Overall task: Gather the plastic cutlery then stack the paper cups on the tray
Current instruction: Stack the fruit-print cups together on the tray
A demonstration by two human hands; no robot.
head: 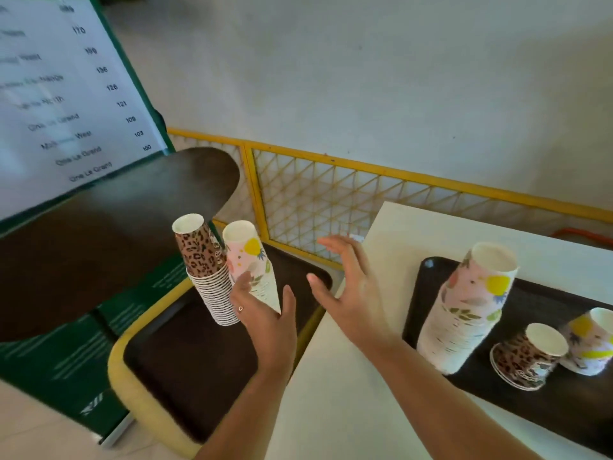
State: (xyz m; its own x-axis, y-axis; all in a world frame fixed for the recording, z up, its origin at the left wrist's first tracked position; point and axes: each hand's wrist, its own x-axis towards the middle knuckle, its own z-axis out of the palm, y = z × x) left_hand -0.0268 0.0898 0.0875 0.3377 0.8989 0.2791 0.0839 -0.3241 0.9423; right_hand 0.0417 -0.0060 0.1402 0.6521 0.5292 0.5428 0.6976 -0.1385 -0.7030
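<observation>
My left hand (265, 313) grips the lower end of a tilted stack of floral paper cups (252, 260), held over a chair seat. A stack of leopard-print cups (205, 270) leans right beside it and touches my fingers; I cannot tell whether it rests on the seat. My right hand (348, 287) hovers open just right of the floral stack, fingers spread, holding nothing. On the black tray (530, 410) at the right stand a tall floral cup stack (471, 310), a short leopard-print stack (527, 356) and a short floral stack (590, 340). No cutlery is in view.
The tray lies on a white table (348, 393). To its left is a chair with a dark brown seat (185, 360) and back (99, 244). A yellow mesh fence (331, 194) runs behind. A green-framed list board (66, 94) stands at the far left.
</observation>
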